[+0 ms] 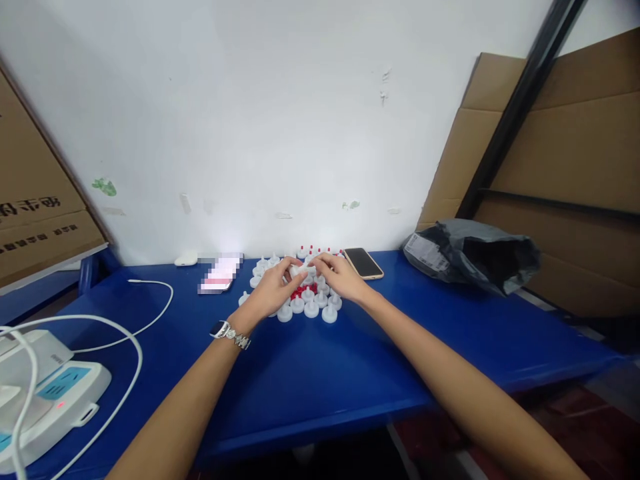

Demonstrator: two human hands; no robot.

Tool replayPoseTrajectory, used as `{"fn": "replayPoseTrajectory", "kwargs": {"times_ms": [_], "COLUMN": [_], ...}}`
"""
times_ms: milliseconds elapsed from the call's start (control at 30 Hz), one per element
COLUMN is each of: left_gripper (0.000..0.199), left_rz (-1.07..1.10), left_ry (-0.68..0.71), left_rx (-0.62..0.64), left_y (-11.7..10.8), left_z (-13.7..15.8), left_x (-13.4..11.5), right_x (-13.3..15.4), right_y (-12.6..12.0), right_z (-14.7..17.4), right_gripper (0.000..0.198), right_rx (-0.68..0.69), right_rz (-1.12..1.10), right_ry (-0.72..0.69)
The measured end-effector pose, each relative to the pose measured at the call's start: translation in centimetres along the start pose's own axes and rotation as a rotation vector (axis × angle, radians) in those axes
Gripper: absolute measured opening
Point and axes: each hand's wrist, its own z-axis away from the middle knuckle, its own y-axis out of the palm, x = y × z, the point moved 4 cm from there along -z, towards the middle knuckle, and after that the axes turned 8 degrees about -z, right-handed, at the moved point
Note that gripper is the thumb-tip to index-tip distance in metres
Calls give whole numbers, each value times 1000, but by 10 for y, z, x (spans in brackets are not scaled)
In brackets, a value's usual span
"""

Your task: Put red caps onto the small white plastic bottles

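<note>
My left hand (274,287) pinches a white plastic nozzle cap (303,269) between thumb and fingers, just above the pile. My right hand (341,276) meets it from the other side, its thumb and fingertips closed at the same cap. Whether a small red tip is in the right fingers is too small to tell. Under and around both hands stand several white nozzle caps (311,309), spouts pointing up. Small red tips (306,291) lie heaped in the middle of them, partly hidden by my hands. At the back, several white caps carry red tips (302,248).
The blue table (310,373) meets a white wall. A dark phone (363,263) lies right of the caps, a blurred-out item (220,273) to their left. A grey plastic bag (470,253) sits at right; a power strip (65,407) with white cables (140,353) occupies the left.
</note>
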Motion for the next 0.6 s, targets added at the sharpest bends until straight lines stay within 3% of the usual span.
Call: {"fn": "replayPoseTrajectory", "kwargs": {"times_ms": [100, 200, 333, 467, 600], "left_gripper": [36, 42, 48, 32, 27], "left_rz": [-28, -13, 2, -104, -171], "left_ry": [61, 100, 125, 144, 198], "left_rx": [8, 18, 20, -18, -4], "left_y": [6, 11, 13, 15, 23], "left_z": [0, 1, -2, -13, -26], "left_x": [-9, -18, -23, -26, -34], "right_x": [7, 13, 8, -16, -33], "right_y": [-1, -12, -49, -70, -67], "right_z": [3, 8, 24, 41, 42], "right_gripper": [28, 25, 17, 9, 8], "right_rx": [12, -10, -135, -28, 64], "right_rz": [-195, -245, 42, 367, 439], "right_ry": [2, -14, 6, 168, 212]}}
